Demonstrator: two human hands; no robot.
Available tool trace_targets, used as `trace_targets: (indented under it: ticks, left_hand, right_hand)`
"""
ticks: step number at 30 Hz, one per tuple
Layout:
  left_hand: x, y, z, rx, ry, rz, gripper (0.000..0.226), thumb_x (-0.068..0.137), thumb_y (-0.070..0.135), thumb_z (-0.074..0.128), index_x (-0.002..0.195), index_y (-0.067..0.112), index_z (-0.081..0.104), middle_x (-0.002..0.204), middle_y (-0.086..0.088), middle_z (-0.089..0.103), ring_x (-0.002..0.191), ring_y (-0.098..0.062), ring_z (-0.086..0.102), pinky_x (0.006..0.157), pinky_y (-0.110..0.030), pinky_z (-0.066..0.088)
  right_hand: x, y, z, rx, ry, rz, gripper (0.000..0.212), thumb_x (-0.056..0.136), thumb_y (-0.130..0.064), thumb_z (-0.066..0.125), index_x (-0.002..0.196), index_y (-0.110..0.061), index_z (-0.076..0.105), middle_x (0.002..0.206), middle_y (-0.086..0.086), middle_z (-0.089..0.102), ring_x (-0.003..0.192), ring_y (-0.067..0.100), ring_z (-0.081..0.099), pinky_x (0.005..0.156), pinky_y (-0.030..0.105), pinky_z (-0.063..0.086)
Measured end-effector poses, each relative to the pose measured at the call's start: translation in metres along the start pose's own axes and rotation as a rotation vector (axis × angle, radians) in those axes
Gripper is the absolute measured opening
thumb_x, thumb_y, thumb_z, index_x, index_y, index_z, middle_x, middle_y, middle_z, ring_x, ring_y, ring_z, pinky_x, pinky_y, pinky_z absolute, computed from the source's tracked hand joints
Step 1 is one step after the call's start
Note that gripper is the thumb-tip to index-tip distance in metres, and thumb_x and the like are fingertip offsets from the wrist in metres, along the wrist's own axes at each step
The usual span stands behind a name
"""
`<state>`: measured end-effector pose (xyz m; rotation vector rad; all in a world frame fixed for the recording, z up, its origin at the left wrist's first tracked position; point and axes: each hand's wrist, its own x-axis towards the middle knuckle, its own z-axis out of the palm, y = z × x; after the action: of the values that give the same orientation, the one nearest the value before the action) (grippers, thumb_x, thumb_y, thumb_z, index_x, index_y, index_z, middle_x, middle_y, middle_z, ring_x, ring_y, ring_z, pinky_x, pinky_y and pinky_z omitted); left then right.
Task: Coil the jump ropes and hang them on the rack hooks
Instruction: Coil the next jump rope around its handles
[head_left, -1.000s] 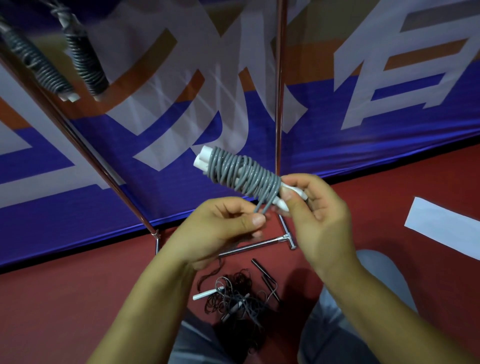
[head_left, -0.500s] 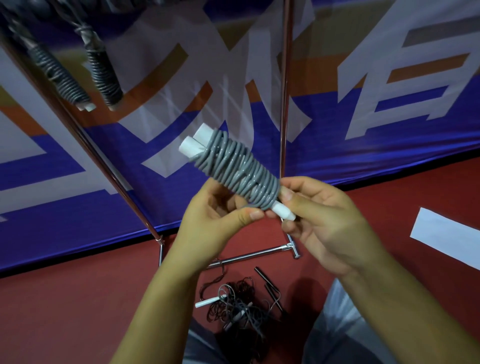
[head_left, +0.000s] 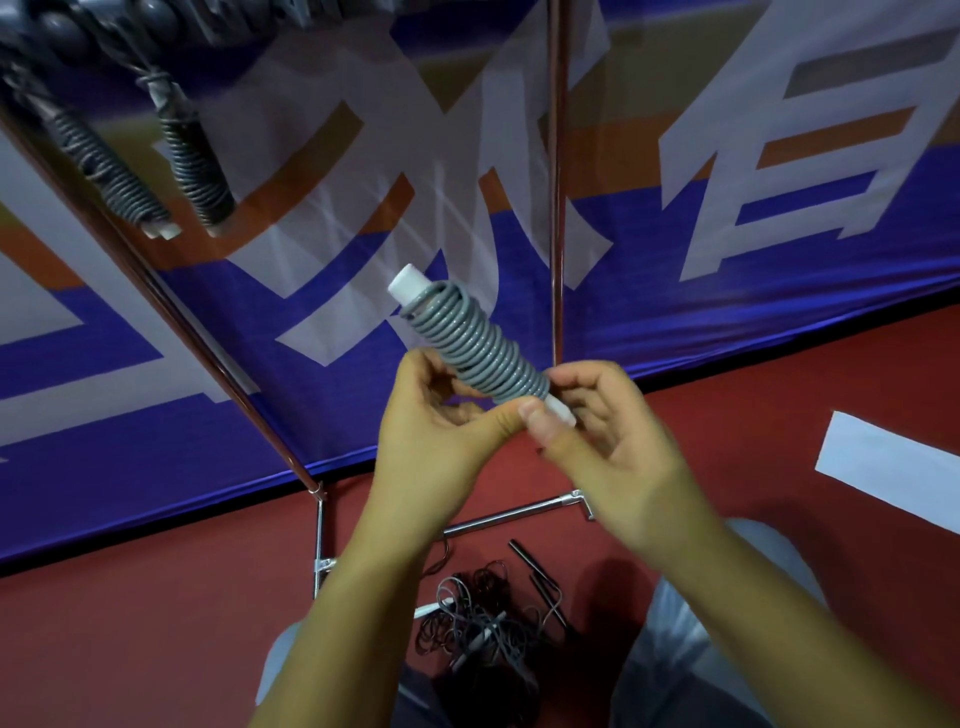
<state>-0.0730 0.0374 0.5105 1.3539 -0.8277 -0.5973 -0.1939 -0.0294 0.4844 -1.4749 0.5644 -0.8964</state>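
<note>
Both hands, left hand (head_left: 441, 441) and right hand (head_left: 618, 447), pinch the coiled jump rope (head_left: 475, 345). Near, loose ropes (head_left: 483, 623) lie on the red floor (head_left: 130, 623). A blue banner (head_left: 675, 218) hangs far.

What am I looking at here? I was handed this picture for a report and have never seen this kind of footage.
The picture comes from a camera worn on a person's head, looking down at their own two bare hands. The left hand and right hand together hold a grey jump rope already wound tightly around its white handles. Behind stands a metal rack, where two coiled ropes already hang at upper left. On the red floor between the person's knees lies a tangle of loose ropes, waiting to be coiled.
</note>
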Motion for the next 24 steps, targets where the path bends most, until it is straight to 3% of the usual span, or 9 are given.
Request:
trace_targets:
  ticks: [3,5,7,11,15,17,19,21,24]
  left_hand:
    - [-0.002,0.001,0.002,-0.102,0.033,-0.040,0.060,0.053,0.023,0.090,0.096,0.011,0.050,0.074,0.006,0.065,0.068,-0.014,0.062,0.054,-0.026,0.047]
    - [-0.004,0.001,0.004,-0.078,0.060,-0.039,0.057,0.054,0.026,0.086,0.095,0.009,0.049,0.071,0.005,0.063,0.063,-0.017,0.060,0.050,-0.029,0.044]
    - [-0.004,0.003,0.005,-0.043,0.102,-0.009,0.051,0.060,0.013,0.087,0.093,0.008,0.048,0.070,0.004,0.062,0.060,-0.012,0.060,0.048,-0.024,0.046]
    - [-0.001,0.004,0.006,0.069,0.142,-0.009,0.046,0.065,0.014,0.086,0.093,0.009,0.049,0.079,-0.005,0.060,0.062,-0.010,0.058,0.052,-0.022,0.047]
    - [0.001,0.002,0.000,0.093,0.111,-0.120,0.055,0.060,0.036,0.086,0.090,0.012,0.046,0.075,-0.002,0.058,0.053,-0.012,0.049,0.047,-0.026,0.038]
    - [0.003,0.002,-0.004,0.047,0.047,-0.177,0.052,0.064,0.036,0.084,0.089,0.014,0.044,0.072,-0.001,0.058,0.050,-0.011,0.048,0.046,-0.028,0.037]
    - [0.003,0.003,-0.006,-0.042,-0.034,-0.194,0.035,0.077,0.023,0.076,0.089,0.011,0.045,0.068,-0.004,0.058,0.050,-0.011,0.050,0.048,-0.025,0.038]
    - [0.001,0.007,-0.009,-0.144,-0.116,-0.221,0.016,0.084,0.009,0.063,0.090,0.008,0.048,0.065,-0.004,0.059,0.053,-0.012,0.056,0.050,-0.021,0.044]
    - [0.001,0.010,-0.017,-0.263,-0.253,-0.342,0.015,0.076,0.010,0.061,0.090,0.005,0.056,0.060,-0.007,0.061,0.052,-0.012,0.057,0.050,-0.019,0.047]
  right_hand:
    - [-0.003,0.009,0.001,-0.354,-0.013,-0.288,0.050,0.071,-0.044,0.070,0.114,-0.046,0.045,0.110,-0.021,0.059,0.104,0.001,0.060,0.086,0.014,0.048]
    - [-0.001,0.013,0.005,-0.497,0.046,-0.402,0.057,0.070,-0.034,0.070,0.120,-0.036,0.042,0.109,-0.023,0.053,0.100,-0.006,0.055,0.084,0.005,0.043]
    - [0.001,0.014,0.008,-0.540,0.096,-0.445,0.059,0.069,-0.018,0.072,0.118,-0.032,0.042,0.104,-0.017,0.054,0.094,-0.005,0.055,0.080,0.004,0.043]
    - [0.004,0.014,0.006,-0.449,0.120,-0.396,0.039,0.079,-0.031,0.064,0.114,-0.033,0.046,0.101,-0.010,0.063,0.093,0.011,0.067,0.077,0.032,0.056]
    - [0.005,0.016,0.007,-0.436,0.123,-0.380,0.030,0.085,-0.038,0.054,0.113,-0.030,0.052,0.105,-0.002,0.069,0.091,0.015,0.070,0.071,0.040,0.059]
    - [0.006,0.017,0.009,-0.399,0.137,-0.363,0.027,0.087,-0.037,0.054,0.112,-0.027,0.058,0.108,0.003,0.069,0.089,0.014,0.070,0.066,0.039,0.060]
    - [0.007,0.013,0.009,-0.314,0.171,-0.329,0.019,0.087,-0.034,0.058,0.106,-0.031,0.062,0.108,0.007,0.070,0.079,0.007,0.070,0.060,0.029,0.059]
    - [0.007,0.009,0.008,-0.178,0.219,-0.270,0.021,0.088,-0.022,0.065,0.101,-0.037,0.060,0.099,0.002,0.072,0.069,0.007,0.069,0.058,0.020,0.056]
    - [0.005,0.004,0.007,0.003,0.248,-0.180,0.027,0.088,-0.011,0.059,0.099,-0.036,0.062,0.087,-0.009,0.074,0.068,0.011,0.071,0.066,0.022,0.057]
